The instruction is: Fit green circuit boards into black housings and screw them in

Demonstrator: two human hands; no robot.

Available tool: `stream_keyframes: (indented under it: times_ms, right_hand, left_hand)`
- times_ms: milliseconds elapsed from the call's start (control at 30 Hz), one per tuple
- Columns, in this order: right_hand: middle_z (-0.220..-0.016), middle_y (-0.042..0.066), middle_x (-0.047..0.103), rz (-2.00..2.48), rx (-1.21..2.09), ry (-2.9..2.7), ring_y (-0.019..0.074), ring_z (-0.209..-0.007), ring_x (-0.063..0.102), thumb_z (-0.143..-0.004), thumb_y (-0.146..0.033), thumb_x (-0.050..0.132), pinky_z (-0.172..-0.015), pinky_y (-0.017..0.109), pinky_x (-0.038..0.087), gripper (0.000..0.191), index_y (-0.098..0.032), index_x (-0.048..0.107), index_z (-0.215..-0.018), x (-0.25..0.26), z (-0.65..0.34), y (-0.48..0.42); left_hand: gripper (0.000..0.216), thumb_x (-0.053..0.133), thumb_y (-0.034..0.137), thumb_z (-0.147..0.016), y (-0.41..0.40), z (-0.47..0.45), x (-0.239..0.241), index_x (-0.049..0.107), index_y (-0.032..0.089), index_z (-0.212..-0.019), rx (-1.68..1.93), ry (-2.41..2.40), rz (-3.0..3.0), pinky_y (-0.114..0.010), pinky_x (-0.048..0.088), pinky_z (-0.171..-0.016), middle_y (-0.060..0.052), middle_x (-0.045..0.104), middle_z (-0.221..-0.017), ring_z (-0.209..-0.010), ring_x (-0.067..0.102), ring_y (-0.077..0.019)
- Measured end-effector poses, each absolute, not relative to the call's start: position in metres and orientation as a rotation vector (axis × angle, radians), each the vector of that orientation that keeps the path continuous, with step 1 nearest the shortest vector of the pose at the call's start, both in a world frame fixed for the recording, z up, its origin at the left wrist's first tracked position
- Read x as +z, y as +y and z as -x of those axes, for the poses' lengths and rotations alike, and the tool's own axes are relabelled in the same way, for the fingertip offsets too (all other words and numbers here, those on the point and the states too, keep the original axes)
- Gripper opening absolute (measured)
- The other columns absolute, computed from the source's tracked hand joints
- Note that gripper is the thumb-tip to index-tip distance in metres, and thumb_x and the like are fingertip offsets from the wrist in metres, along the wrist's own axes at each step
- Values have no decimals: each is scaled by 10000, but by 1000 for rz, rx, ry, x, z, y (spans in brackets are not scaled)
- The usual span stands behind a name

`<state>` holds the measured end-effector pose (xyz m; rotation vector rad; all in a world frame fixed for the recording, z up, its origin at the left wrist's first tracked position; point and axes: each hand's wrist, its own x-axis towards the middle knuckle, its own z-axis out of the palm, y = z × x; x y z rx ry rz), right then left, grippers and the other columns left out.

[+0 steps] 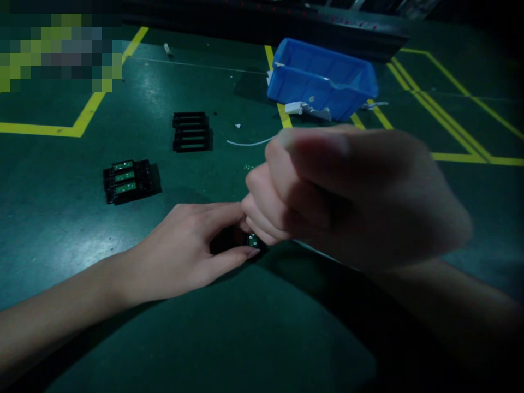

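Note:
My left hand rests on the green surface, its thumb and fingers closed around a small dark part with a green circuit board. Most of that part is hidden by both hands. Close to the camera, my right hand is curled into a fist above and right of it, thumb on top. Whatever the fist may hold is out of sight. Just behind the fist, another small green board is partly visible. Left of the hands sits a stack of black holders with green boards.
Several slotted black frames lie farther back. A blue plastic bin stands beyond my right hand, with torn white scraps at its front. A thin white strip lies nearby. Yellow tape lines mark the surface.

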<state>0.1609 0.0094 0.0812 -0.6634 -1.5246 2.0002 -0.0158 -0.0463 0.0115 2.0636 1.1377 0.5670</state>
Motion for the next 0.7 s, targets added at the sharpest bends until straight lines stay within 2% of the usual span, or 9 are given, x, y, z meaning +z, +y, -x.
stream_keyframes:
  times_ms: [67,233,333,400,467,567,633,700]
  right_hand:
    - [-494,-27,421,703,1947,-1555,110,-444,423,-943,-591,528,-464,293,398,580,-202,490,-515,81,-160,11]
    - [-621,-12,522,627,1843,-1736,128,-535,530,-920,-517,630,-496,282,463,463,-195,491,-617,79,-161,9]
    - [-802,15,608,482,1758,-1757,139,-673,626,-986,-398,573,-603,275,535,322,-135,650,-817,72,-164,8]
    - [-898,30,631,418,1776,-1716,150,-766,671,-1015,-267,516,-673,279,570,252,-116,667,-883,65,-164,8]
    - [-793,10,637,406,1818,-1647,156,-698,674,-990,-168,526,-594,278,562,207,-151,622,-807,60,-162,8]
    - [-518,-54,510,472,1870,-1536,103,-436,508,-952,-140,578,-420,226,408,327,-185,488,-641,56,-157,7]
    - [-482,-74,432,531,1903,-1451,67,-388,393,-954,-156,583,-398,214,328,388,-182,434,-596,55,-154,5]
    - [-488,-83,400,556,1899,-1387,49,-389,353,-951,-151,588,-406,209,301,394,-177,423,-594,56,-153,3]
  left_hand:
    - [139,668,324,-917,-47,15,10,654,272,-1045,606,1140,-2074,-239,472,-734,81,719,-916,-804,673,-111]
    - [123,686,327,-911,-49,13,7,650,254,-1003,720,1127,-2111,-229,475,-736,78,721,-933,-776,671,-101]
    - [139,659,351,-926,-49,14,7,637,214,-920,685,1172,-2140,-250,469,-710,51,711,-875,-728,652,-114]
    - [203,651,396,-923,-49,15,7,628,204,-863,651,1194,-2168,-275,466,-708,34,704,-853,-723,642,-132]
    - [227,656,422,-915,-49,17,7,626,209,-840,640,1173,-2169,-283,470,-717,33,708,-869,-739,645,-138]
    - [136,653,379,-927,-47,17,8,649,246,-956,646,1124,-2112,-263,483,-737,58,720,-929,-796,667,-125]
    - [154,652,360,-929,-46,16,9,648,269,-1054,624,1121,-2102,-255,489,-745,67,720,-956,-825,673,-123]
    - [177,655,348,-924,-45,16,10,647,270,-1082,594,1139,-2109,-255,490,-740,68,717,-935,-813,670,-124]
